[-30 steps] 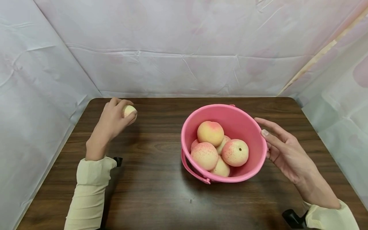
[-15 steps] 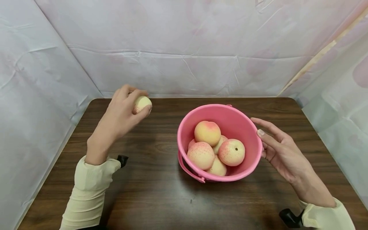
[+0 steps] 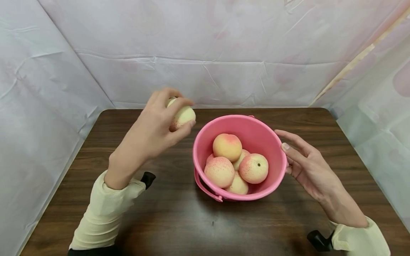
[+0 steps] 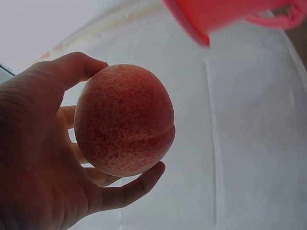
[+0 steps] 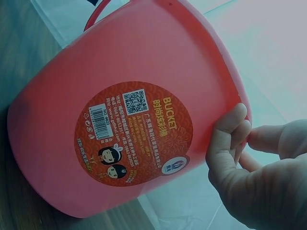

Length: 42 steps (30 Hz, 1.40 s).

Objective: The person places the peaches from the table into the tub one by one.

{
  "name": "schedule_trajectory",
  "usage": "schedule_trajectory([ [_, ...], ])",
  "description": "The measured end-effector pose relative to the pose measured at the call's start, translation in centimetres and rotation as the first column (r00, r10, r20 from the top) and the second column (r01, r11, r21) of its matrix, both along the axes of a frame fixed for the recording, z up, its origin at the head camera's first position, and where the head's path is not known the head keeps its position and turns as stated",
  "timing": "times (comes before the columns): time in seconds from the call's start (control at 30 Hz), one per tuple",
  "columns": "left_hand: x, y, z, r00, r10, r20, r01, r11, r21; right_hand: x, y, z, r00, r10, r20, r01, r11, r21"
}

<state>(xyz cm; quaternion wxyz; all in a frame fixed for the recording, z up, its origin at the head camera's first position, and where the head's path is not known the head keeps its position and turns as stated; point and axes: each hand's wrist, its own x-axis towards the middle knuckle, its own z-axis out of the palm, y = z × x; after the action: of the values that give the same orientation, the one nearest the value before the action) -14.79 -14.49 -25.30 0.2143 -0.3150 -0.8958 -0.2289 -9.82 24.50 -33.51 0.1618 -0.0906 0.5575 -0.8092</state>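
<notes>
My left hand (image 3: 157,124) grips a peach (image 3: 183,115) in the air, left of the pink bucket (image 3: 198,142). In the left wrist view the red, speckled side of the peach (image 4: 125,120) shows, with thumb and fingers spread around it. My right hand (image 3: 314,169) pinches the bucket's right rim. From the right wrist view, curled fingers (image 5: 225,143) lie against the outside below the rim, and the thumb is over the edge. Several peaches (image 3: 227,146) lie inside the bucket, some partly hidden beneath others.
The bucket stands on a dark wood-grain table (image 3: 166,213). Its handle (image 3: 205,188) hangs down at the front left. A round red label (image 5: 134,134) is on the bucket's side. White sheeting (image 3: 205,81) walls the back and both sides.
My left hand has lifted the peach and carried it right toward the bucket. The bucket has slid slightly left, with my right hand staying at its rim.
</notes>
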Motion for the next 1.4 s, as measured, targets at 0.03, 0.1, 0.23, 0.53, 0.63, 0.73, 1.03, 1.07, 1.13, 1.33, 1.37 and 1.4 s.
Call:
schedule_trajectory([
  [0.03, 0.2, 0.3, 0.1, 1.0, -0.009, 0.002, 0.009, 1.0, -0.009, 0.0, -0.1, 0.0, 1.0, -0.001, 0.001, 0.001, 1.0, 0.003],
  [0.1, 0.4, 1.0, 0.2, 1.0, -0.028, 0.006, 0.028, 0.999, -0.025, -0.1, -0.2, 0.0, 1.0, -0.001, 0.002, 0.001, 1.0, 0.004],
  [0.23, 0.7, 2.1, 0.1, 0.998, -0.065, 0.015, 0.066, 0.996, -0.052, -0.2, -0.5, 0.0, 1.0, 0.0, -0.003, 0.0, 1.0, 0.0],
  [0.53, 1.1, 4.4, 0.0, 0.988, -0.154, -0.003, 0.153, 0.985, -0.08, -0.3, -1.0, 0.0, 1.0, -0.003, 0.002, 0.003, 1.0, -0.004],
  [0.63, 1.1, 5.1, 0.1, 0.981, -0.191, -0.014, 0.189, 0.977, -0.095, -0.4, -1.2, 0.0, 1.0, 0.0, -0.001, 0.0, 1.0, -0.005],
  [0.73, 1.2, 5.8, -0.1, 0.975, -0.224, -0.011, 0.221, 0.969, -0.111, -0.4, -1.3, -0.1, 1.0, 0.005, -0.001, -0.005, 1.0, -0.009],
  [1.03, 1.4, 8.0, -1.3, 0.946, -0.321, 0.037, 0.322, 0.931, -0.172, -0.4, -1.6, -0.2, 1.0, 0.011, 0.0, -0.011, 1.0, -0.02],
  [1.07, 1.4, 8.3, -1.4, 0.944, -0.327, 0.041, 0.329, 0.926, -0.185, -0.4, -1.6, -0.2, 1.0, 0.012, -0.001, -0.012, 1.0, -0.019],
  [1.13, 1.3, 8.6, -1.7, 0.94, -0.335, 0.058, 0.34, 0.918, -0.206, -0.4, -1.6, -0.2, 1.0, 0.015, -0.003, -0.015, 1.0, -0.019],
  [1.33, 1.2, 9.2, -2.5, 0.933, -0.323, 0.16, 0.355, 0.903, -0.242, -0.3, -1.7, -0.2, 1.0, 0.016, -0.004, -0.016, 1.0, -0.018],
  [1.37, 1.1, 9.3, -2.6, 0.932, -0.32, 0.172, 0.356, 0.901, -0.248, -0.3, -1.8, -0.2, 1.0, 0.015, -0.002, -0.015, 1.0, -0.017],
  [1.4, 1.1, 9.4, -2.7, 0.931, -0.318, 0.18, 0.356, 0.9, -0.253, -0.3, -1.8, -0.2, 1.0, 0.014, -0.001, -0.014, 1.0, -0.015],
])
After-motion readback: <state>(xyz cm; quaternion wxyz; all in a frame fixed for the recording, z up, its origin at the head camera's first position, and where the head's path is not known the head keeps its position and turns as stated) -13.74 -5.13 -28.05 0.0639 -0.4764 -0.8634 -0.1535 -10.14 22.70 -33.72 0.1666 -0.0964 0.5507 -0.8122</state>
